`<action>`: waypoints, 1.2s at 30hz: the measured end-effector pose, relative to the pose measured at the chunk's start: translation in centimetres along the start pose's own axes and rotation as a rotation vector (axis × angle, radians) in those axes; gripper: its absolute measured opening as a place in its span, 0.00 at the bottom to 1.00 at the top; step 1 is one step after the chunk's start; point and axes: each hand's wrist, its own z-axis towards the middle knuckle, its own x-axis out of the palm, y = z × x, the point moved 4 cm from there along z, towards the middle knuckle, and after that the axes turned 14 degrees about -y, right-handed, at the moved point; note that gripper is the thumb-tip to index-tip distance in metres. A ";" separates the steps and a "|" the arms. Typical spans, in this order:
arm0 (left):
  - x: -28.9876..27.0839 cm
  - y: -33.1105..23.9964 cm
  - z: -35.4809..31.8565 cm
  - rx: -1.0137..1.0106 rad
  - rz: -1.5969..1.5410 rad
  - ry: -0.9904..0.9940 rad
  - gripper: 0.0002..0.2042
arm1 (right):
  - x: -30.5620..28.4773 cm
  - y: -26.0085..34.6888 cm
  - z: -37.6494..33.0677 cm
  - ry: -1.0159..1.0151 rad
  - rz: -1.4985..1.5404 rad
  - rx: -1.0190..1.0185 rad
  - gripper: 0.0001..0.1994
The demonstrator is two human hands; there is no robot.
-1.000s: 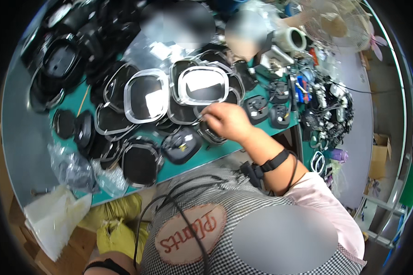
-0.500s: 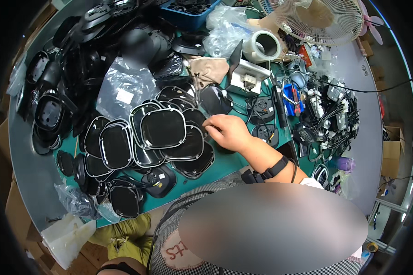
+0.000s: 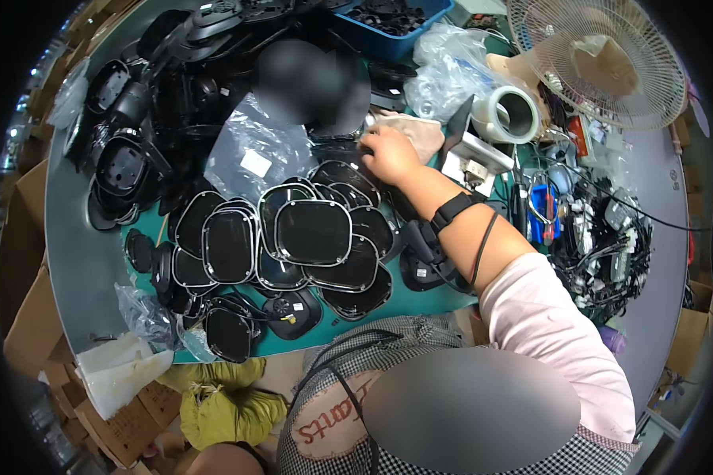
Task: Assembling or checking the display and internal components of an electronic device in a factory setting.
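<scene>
My right hand (image 3: 390, 157) reaches forward over the table with its fingers curled and pressed together, beside a beige cloth (image 3: 420, 136). Whatever its fingertips hold, if anything, is too small and hidden to name. Below and left of it lie several black rounded-square panels with shiny rims; the topmost panel (image 3: 314, 231) rests flat on the heap. A clear plastic bag (image 3: 253, 154) with a white label is just left of the hand. Under my right forearm a round black part (image 3: 424, 271) shows partly. My left hand is out of sight.
Black plastic housings (image 3: 123, 170) pile up at the far left, and a blue bin (image 3: 396, 39) stands at the back. On the right are a white cylinder (image 3: 519, 116), a fan (image 3: 650, 71) and a tangle of cables (image 3: 610, 261). A yellow-green bag (image 3: 230, 416) sits below the table edge.
My right hand has moved forward from beside the panel heap to the beige cloth, with more of the arm now stretched over the table. The whole view has shifted a little.
</scene>
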 end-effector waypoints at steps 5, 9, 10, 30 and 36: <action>-5.0 10.7 -3.5 -0.455 0.413 -0.267 0.11 | -4.3 1.9 1.2 0.062 0.209 -0.238 0.11; -7.9 18.2 -6.1 -0.866 0.647 -0.332 0.21 | -11.1 9.6 -0.1 -0.004 0.353 -0.604 0.10; -8.4 19.9 -6.3 -0.849 0.651 -0.301 0.24 | -12.4 11.0 -0.7 0.040 0.396 -0.645 0.10; -8.6 22.6 -14.9 -1.229 0.270 -0.144 0.24 | -6.6 17.3 -11.9 0.109 1.173 1.097 0.20; -21.2 22.3 -9.2 -0.856 0.860 -0.033 0.12 | -10.0 14.3 -8.8 -0.123 1.095 0.895 0.23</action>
